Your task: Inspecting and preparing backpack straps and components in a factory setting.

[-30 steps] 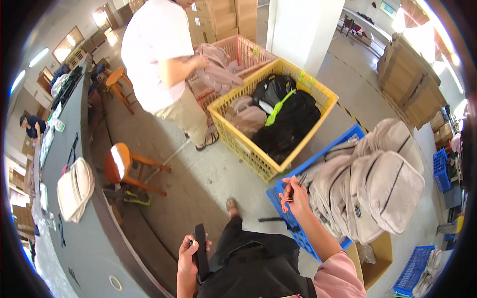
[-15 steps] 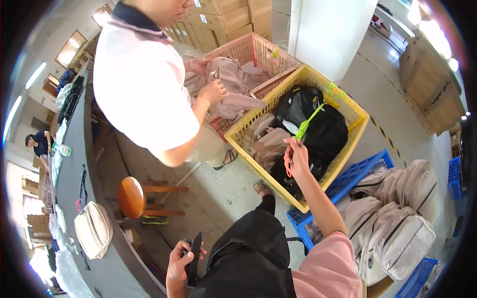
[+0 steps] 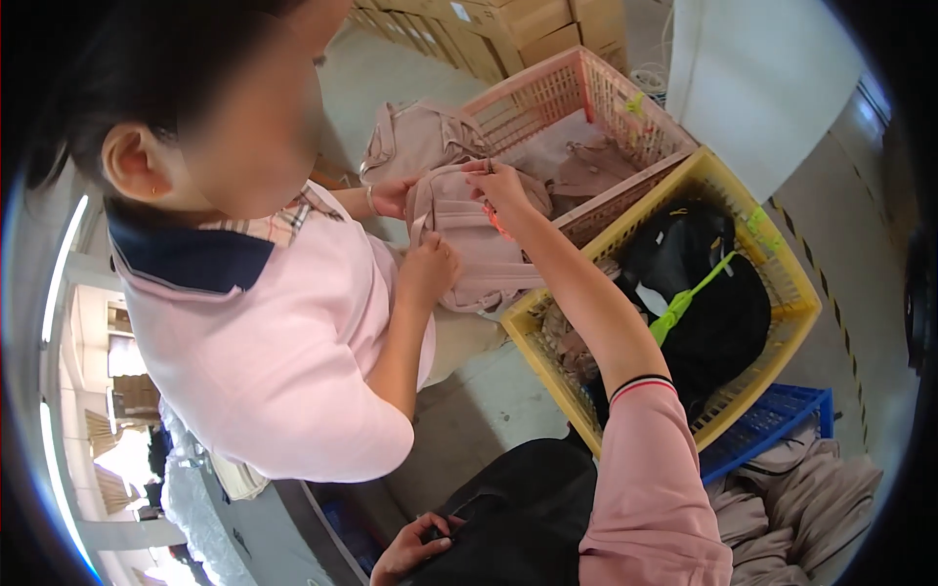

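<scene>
My right hand (image 3: 500,193) reaches forward to the top of a pale pink backpack (image 3: 474,259). Its fingers are bent together there, and an orange loop (image 3: 496,221) hangs at the palm; what the fingertips hold is hidden. A co-worker's two hands hold the same backpack, one at its far side and the other hand (image 3: 428,273) at its near side. Low in the picture my left hand (image 3: 418,549) lies curled against black fabric (image 3: 518,503) in front of my body. Anything within its fingers cannot be made out.
A yellow crate (image 3: 801,317) holds black bags and a bright green strap (image 3: 679,311). Behind it stands a pink crate (image 3: 640,112) with more bags. Pale bags (image 3: 796,508) lie beside a blue crate (image 3: 772,415). Cartons and a white pillar (image 3: 757,88) stand behind.
My right hand has moved from over the yellow crate to the co-worker's backpack. The view has shifted toward the co-worker. The black piece in my left hand no longer shows distinctly.
</scene>
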